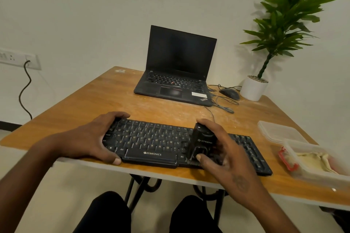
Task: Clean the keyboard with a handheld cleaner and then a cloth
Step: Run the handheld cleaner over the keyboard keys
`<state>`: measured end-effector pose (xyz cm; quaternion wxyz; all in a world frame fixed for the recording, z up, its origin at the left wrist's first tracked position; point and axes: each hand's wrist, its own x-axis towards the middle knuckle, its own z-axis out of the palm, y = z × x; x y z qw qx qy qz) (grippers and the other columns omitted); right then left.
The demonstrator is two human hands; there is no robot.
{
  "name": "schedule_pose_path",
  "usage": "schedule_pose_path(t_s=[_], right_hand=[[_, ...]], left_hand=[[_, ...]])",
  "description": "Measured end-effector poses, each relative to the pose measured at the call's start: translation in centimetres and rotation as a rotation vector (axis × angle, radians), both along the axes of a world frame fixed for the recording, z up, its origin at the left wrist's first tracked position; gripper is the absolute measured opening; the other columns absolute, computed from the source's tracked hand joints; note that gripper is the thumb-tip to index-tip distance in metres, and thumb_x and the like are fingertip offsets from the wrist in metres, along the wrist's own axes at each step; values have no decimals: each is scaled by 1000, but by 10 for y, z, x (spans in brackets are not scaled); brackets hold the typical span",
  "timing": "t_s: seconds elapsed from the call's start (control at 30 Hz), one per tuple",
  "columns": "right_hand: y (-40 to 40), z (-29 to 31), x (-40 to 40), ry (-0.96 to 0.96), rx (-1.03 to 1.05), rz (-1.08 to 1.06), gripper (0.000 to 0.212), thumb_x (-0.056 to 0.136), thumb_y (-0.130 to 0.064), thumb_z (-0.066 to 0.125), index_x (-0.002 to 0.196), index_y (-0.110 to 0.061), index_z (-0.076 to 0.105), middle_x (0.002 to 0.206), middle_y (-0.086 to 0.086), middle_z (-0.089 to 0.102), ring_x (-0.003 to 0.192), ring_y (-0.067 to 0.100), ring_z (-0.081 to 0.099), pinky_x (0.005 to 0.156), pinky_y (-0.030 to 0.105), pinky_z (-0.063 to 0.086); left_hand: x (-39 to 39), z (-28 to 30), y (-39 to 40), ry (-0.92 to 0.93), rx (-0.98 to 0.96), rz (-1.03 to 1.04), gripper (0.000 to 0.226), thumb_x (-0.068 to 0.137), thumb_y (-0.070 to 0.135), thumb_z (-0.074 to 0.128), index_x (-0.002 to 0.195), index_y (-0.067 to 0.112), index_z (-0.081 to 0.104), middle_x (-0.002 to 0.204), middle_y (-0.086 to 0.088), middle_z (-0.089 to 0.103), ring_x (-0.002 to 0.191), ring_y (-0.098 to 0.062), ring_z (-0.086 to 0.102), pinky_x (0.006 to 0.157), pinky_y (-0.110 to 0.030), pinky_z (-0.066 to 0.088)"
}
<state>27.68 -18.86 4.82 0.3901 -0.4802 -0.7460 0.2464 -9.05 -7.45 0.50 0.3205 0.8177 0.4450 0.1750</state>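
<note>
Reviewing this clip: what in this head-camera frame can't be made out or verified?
- Keys under the handheld cleaner: hidden by it and the right hand.
- Left end of the keyboard: covered by the left hand.
- Cleaner's nozzle contact: hidden beneath its body.
- Contents of the plastic container: pale, folded, cut off by the right edge; cloth or not, cannot tell.
- Cleaner's label: too small.
</note>
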Motion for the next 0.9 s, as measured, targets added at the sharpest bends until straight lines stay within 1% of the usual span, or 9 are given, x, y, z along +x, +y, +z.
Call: schedule_pose_path(t_s=[0.03,0.1,0.23,0.33,0.43,0.5,0.63,0.8,0.9], right_hand=[[-2,-1,0,-27,-2,-3,74,92,-12,69,140,-59,39,123,-36,57,99,51,60,77,60,56],[2,-2,-1,-30,6,-11,74,91,-12,69,140,-59,39,121,-33,58,100,48,61,76,57,57],[34,1,-8,-4,28,-49,74,93,-8,66,140,-58,39,114,-19,62,98,11,66,73,34,63],[67,2,-14,-51,62,-90,75,93,-7,65,143,-54,36,121,-6,61,95,9,67,71,32,63],[90,3,-20,-101,84,-129,76,91,-7,66,145,-51,35,125,-3,60,105,7,61,79,26,59],[92,3,-22,-114,82,-136,76,91,-6,66,145,-50,35,127,-2,59,108,9,60,81,27,59],[63,2,-21,-41,47,-92,75,94,-6,64,142,-55,36,117,-16,59,97,8,66,74,35,63],[8,-2,-16,116,4,7,72,92,-2,65,139,-53,44,111,-35,58,106,-3,62,75,23,60],[3,-5,-17,146,-5,7,71,92,-1,66,139,-51,45,113,-33,58,108,-1,62,74,20,58]], left_hand=[[0,0,0,-3,-2,0,123,48,74,92,145,68,16,142,41,30,129,16,39,103,-17,42],[1,0,0,-1,1,0,124,48,74,92,146,66,17,142,40,31,128,17,40,102,-16,43],[0,1,-1,2,-10,-9,124,50,72,94,147,66,17,143,39,31,127,16,41,101,-18,46],[-1,2,-1,1,-10,-12,123,51,71,94,147,66,17,144,38,32,129,15,41,104,-20,46],[-1,2,0,3,-3,-20,123,51,73,94,146,66,17,145,36,32,130,12,42,106,-22,47],[0,2,0,3,0,-19,122,50,75,93,145,67,17,144,37,32,130,12,42,106,-22,47],[0,1,0,2,9,-14,123,50,75,91,146,65,16,143,40,30,129,16,39,104,-15,43],[0,1,0,15,12,-9,122,50,77,90,145,67,15,142,41,29,127,17,39,102,-16,43],[0,1,0,24,8,-10,123,50,77,89,147,65,14,141,43,27,126,19,38,99,-15,44]])
